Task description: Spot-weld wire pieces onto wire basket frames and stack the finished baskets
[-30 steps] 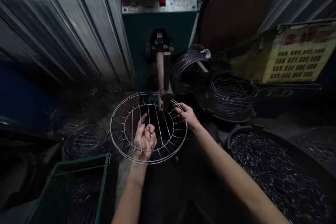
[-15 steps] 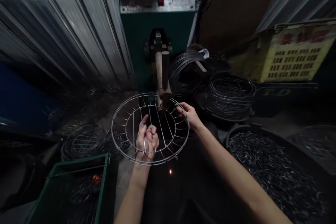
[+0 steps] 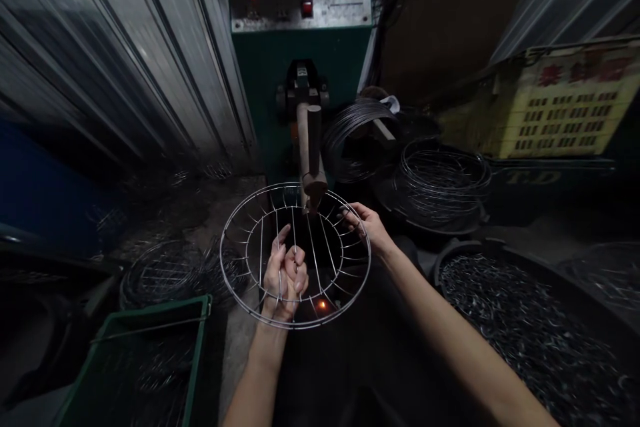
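Spark (image 3: 323, 305) glows at wire rack (image 3: 300, 327); machine (image 3: 260, 67) seems live | right hand (image 3: 371, 225) pinches rim | left hand (image 3: 283, 277) curled, hold unclear

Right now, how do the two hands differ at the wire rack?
The left hand is palm up under the bars of the wire rack; the right hand is at its right rim, back showing. The left hand has one finger extended, others curled; the right hand's fingers point inward at the rim. Both are bare.
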The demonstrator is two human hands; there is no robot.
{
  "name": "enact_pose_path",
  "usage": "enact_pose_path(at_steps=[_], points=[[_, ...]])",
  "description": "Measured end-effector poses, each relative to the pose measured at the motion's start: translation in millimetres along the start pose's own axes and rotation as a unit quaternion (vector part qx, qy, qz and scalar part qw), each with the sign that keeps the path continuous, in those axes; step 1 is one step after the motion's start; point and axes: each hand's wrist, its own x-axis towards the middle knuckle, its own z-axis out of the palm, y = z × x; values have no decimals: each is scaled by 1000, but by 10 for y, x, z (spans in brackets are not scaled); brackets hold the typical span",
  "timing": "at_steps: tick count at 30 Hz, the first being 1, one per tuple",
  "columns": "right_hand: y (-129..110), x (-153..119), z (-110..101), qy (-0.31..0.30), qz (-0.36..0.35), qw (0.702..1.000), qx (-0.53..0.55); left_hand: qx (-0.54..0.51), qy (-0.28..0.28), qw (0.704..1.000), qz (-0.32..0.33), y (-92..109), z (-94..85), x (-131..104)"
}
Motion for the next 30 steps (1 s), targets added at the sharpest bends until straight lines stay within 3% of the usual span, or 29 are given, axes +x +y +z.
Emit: enact_pose_path(at_steps=[8,14,23,30], points=[[-95,-97,-5,-1,-4,1000,5,5,2,1000,10,-57,9,1],[-134,-155,30,5,5,1000,-7,20,52,995,84,-139,68,-140],[-194,45,355,-17,-16,1000,-16,13,71,993,91,9,-9,-21],[-152,123,382,-14,-27,999,-32,1,62,993,103,1,-55,47]])
